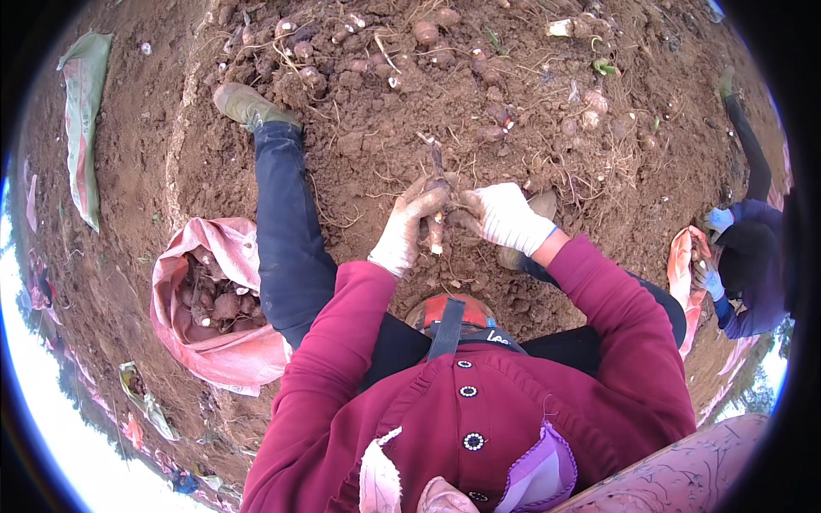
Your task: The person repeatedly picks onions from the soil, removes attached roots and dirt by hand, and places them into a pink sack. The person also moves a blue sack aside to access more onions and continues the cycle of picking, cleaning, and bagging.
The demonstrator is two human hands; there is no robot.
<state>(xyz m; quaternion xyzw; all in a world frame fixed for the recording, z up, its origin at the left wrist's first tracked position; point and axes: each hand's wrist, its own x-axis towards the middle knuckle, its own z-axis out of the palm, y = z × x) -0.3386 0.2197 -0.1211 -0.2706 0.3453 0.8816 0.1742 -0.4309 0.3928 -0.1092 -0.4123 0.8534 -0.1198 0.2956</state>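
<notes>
Both my hands wear white knit gloves soiled with dirt at the fingers. My left hand (410,221) grips a small clump of root tubers (436,224) with a dark stem pointing away from me. At the right side of the same clump are the fingers of my right hand (507,215), bent around its edge and thin roots. Part of the clump is hidden behind the fingers. Beyond my hands, round brown tubers (425,33) with roots lie on loose soil. Left of my leg stands a pink woven sack (218,359), its mouth wide, holding several soil-covered tubers (226,306).
A green and white woven sack (83,122) lies flat at the far left. At the right, a co-worker (750,263) in blue gloves bends over an orange-pink sack (680,256). My boots (247,106) rest on uneven soil. Another filled sack (151,407) lies at lower left.
</notes>
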